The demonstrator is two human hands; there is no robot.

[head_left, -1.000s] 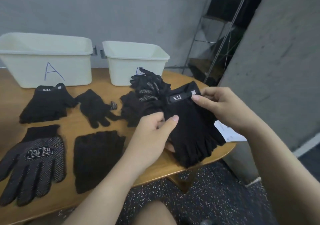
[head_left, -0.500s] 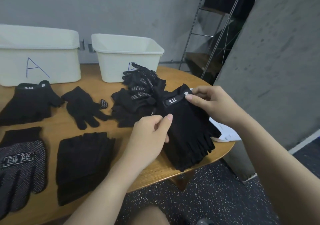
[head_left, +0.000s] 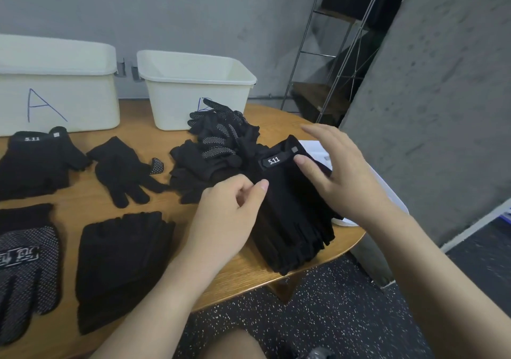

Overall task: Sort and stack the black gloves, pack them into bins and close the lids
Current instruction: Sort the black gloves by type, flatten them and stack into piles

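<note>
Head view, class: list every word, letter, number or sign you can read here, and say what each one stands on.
"A": drawn in blue on the front of the left bin.
"5.11": on the cuff tab of the held glove.
"5.11": on the cuff of the far-left glove.
Blue letter on the right bin: mostly hidden by the glove pile, unreadable.
White characters on the dotted glove: too blurred to read.

Two bins stand at the back of the tabletop [head_left: 240,273], bin A [head_left: 58,101] left of bin B [head_left: 193,96]. Before bin A lies a 5.11 glove [head_left: 36,162], a knit glove [head_left: 121,170] to its right. A loose pile [head_left: 213,151] lies before bin B. At the near left edge lies a dotted glove [head_left: 25,270], a folded stack [head_left: 119,264] to its right. The held stack [head_left: 293,220] rests at the right edge, over paper [head_left: 387,193].
</note>
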